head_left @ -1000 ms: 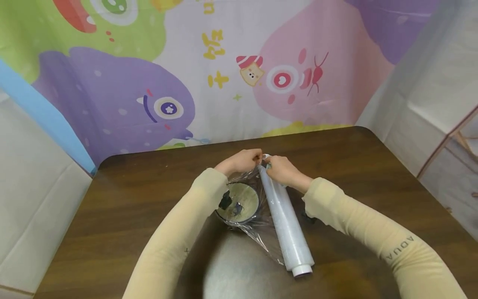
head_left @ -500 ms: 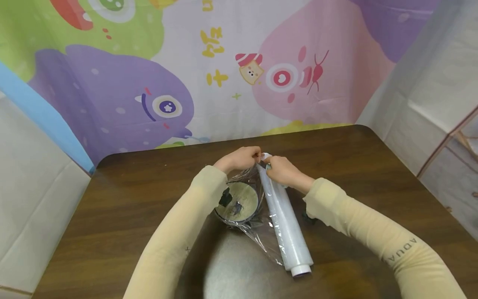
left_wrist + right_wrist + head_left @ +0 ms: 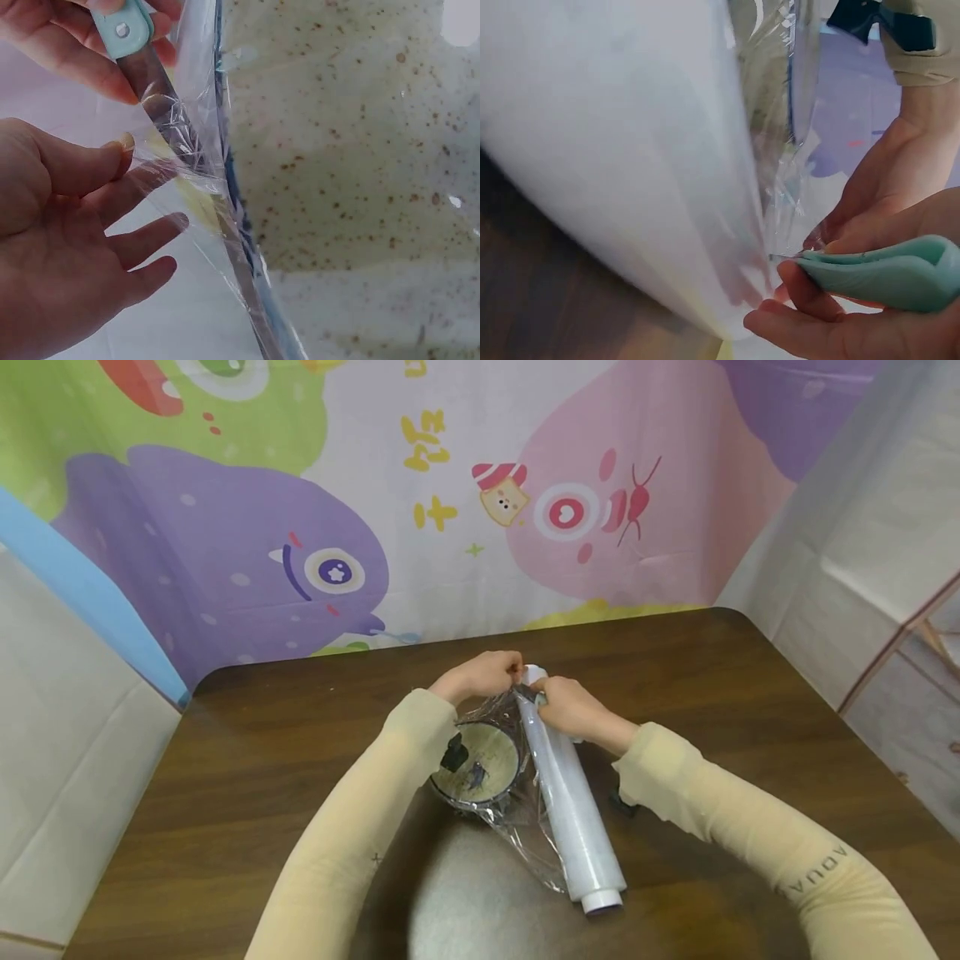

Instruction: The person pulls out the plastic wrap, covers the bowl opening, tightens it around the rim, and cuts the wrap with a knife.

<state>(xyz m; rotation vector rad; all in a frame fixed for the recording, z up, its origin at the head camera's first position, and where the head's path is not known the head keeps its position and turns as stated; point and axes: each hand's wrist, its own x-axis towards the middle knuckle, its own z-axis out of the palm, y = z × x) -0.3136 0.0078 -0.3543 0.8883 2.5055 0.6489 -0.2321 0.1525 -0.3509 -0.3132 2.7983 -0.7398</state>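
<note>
My left hand [image 3: 487,675] pinches the edge of clear cling film [image 3: 176,150] between thumb and finger, its other fingers spread in the left wrist view. In my right hand [image 3: 576,706] is a folding knife [image 3: 885,277] with a mint-green handle. The knife's blade [image 3: 154,86] lies against the gathered film, just beyond the left fingertips. Right beside the hands, the cling film roll [image 3: 577,810] lies slanting on the table. Film runs from it over a bowl [image 3: 495,756] with a speckled inside and dark rim. My left sleeve and a black strap piece hide the bowl's left side.
The brown wooden table [image 3: 285,760] carries everything. A cartoon-printed cloth [image 3: 450,568] hangs along its back edge, and pale wall panels [image 3: 862,552] stand at the sides. Loose film [image 3: 528,839] spreads between bowl and roll.
My right hand has shifted slightly right and toward me, and the dark blade now shows between the hands. More of the roll's far end is visible. The left hand keeps its pinch.
</note>
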